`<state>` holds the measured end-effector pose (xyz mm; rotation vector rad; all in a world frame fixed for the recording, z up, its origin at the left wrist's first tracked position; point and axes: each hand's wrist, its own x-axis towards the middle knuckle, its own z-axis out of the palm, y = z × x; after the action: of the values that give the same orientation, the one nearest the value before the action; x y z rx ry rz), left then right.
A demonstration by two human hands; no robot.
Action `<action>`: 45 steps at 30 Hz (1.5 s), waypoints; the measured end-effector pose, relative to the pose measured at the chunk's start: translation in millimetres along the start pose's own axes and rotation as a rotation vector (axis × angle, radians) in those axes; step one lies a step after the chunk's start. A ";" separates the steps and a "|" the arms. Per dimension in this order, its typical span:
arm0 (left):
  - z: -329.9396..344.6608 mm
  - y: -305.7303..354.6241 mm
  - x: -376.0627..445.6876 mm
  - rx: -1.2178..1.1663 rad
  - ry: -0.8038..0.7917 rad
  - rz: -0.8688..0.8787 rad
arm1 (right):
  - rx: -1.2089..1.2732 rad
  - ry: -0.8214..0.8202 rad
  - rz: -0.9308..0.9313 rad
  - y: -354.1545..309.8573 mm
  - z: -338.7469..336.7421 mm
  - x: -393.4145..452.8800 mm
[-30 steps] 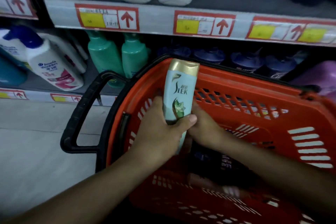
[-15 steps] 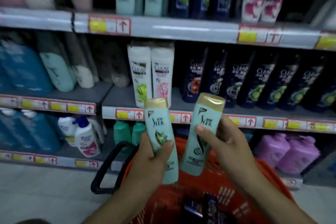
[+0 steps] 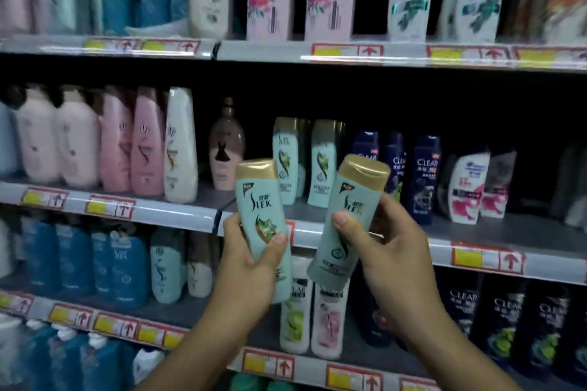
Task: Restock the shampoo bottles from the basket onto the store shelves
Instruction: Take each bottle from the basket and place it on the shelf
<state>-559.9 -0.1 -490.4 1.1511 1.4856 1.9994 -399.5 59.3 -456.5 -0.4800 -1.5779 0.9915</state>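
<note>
The left hand (image 3: 251,267) has its grip closed around the lower half of a pale mint-green plastic shampoo bottle with a gold cap (image 3: 263,225), thumb across the front label, and the bottle stands nearly upright. The right hand (image 3: 390,251) has its grip closed around a second mint-green gold-capped shampoo bottle (image 3: 346,222), thumb pressed on the front, and this one tilts with its cap leaning to the right. Both bottles are held up in the air in front of the grey metal middle shelf (image 3: 508,232), near each other but not touching. Just behind them on that shelf stand two matching mint-green bottles (image 3: 305,162), upright and side by side. Right of those stands a row of dark navy bottles (image 3: 425,178), and to the left a group of pink and white bottles (image 3: 133,143). Red and yellow price tags (image 3: 108,206) line the shelf edges.
</note>
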 end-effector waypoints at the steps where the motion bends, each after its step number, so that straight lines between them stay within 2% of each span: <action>1: 0.2 6.6 16.7 0.000 0.012 0.043 | -0.005 -0.007 -0.032 -5.8 5.9 15.0; 3: 3.0 18.1 48.6 0.020 0.031 0.107 | 0.000 -0.004 -0.075 -11.7 18.3 45.0; 9: 18.4 28.6 136.1 0.011 0.016 0.151 | -0.080 0.063 -0.139 4.7 49.2 123.6; 14: 27.1 11.9 174.1 0.075 0.033 0.150 | -0.219 0.141 -0.099 43.1 54.8 152.7; 17: 25.3 -8.0 182.7 0.068 0.026 0.096 | -0.266 0.147 -0.064 55.8 55.6 160.2; 23: 28.1 -20.6 189.5 0.061 0.037 0.097 | -0.355 0.169 -0.083 66.6 63.3 162.2; 30: 28.6 -22.8 191.8 -0.029 -0.024 0.040 | -0.301 0.208 -0.095 70.6 64.9 151.1; 45: 17.1 -26.9 180.5 0.063 -0.025 0.037 | -0.284 0.182 -0.018 68.9 62.1 150.1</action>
<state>-655.9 149.5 -445.3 1.2339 1.5357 1.9677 -511.8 190.9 -421.6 -0.7301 -1.5610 0.6907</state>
